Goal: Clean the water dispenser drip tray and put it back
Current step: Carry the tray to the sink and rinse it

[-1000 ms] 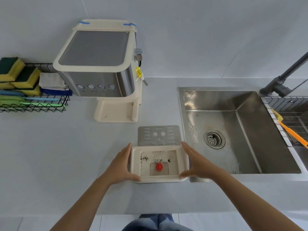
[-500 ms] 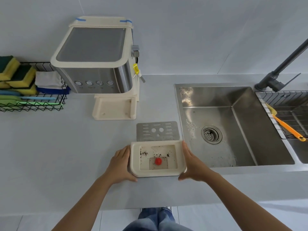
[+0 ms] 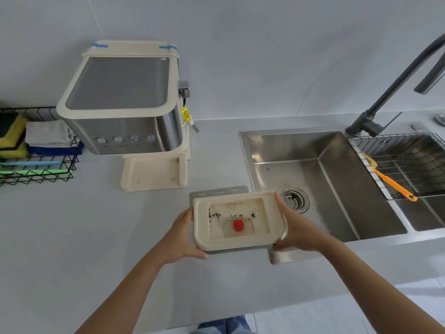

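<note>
Tray (image 3: 237, 221) is now up off the worktop (image 3: 84, 237) and shifted right toward the sink (image 3: 320, 189); half a second ago it sat flat in front of the grate (image 3: 218, 192), which now shows only as a strip behind it.

Grip: left hand (image 3: 181, 237) closed on the tray's left edge, thumb on the rim, fingers under. Right hand (image 3: 297, 229) closed on the right edge the same way. Both clamp the tray, nothing else held. Tray is tilted a little, right end higher, its right corner over the sink's near-left edge, not yet over the basin.

Tray inside: dark specks and a film of dirty residue, red float (image 3: 238, 224) in the middle recess. So uncleaned.

Outward: dispenser (image 3: 120, 104) back left, its cream base (image 3: 154, 172) bare where the tray belongs. Sink dry-looking with some grit near the drain (image 3: 295, 200); faucet (image 3: 385, 92) not running. Orange brush (image 3: 391, 183) on the wire rack (image 3: 397, 150) over the right basin. Sponges (image 3: 12, 136) and cloths (image 3: 48, 133) in the black basket (image 3: 38, 172) far left.

Progress, as judged: tray pulled out and grate taken off are done; carry to sink is under way. Left: dump, rinse and scrub the tray, probably the grate too, dry, refit grate, slide tray back onto the base. Early stage.
</note>
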